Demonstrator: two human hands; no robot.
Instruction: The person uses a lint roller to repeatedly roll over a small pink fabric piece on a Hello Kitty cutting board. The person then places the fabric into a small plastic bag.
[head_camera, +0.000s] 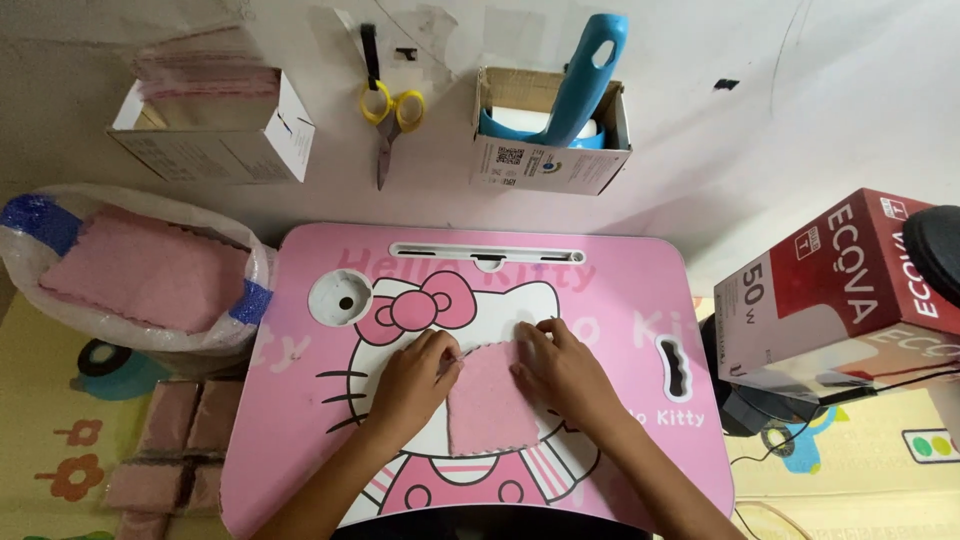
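Head view looked down on a pink counter (620, 300) with a cartoon cat printed on it. Near its middle, toward the front edge, lay a pink cloth (490, 400). The left hand (415, 378) pressed flat on the cloth's left edge, and the right hand (562, 372) pressed on its upper right corner; both hands were spread and close together, touching the cloth rather than gripping it. Beyond the counter's left edge sat a plastic bag (30, 260) holding more pink cloths, and folded ones lay on the floor mat (60, 400) below it. Scissors (388, 115) hung on the wall behind, between two cardboard boxes. By my judgement, the cloth could slide or wrinkle on the smooth counter if one hand pushed harder than the other, leaving its edges crooked.
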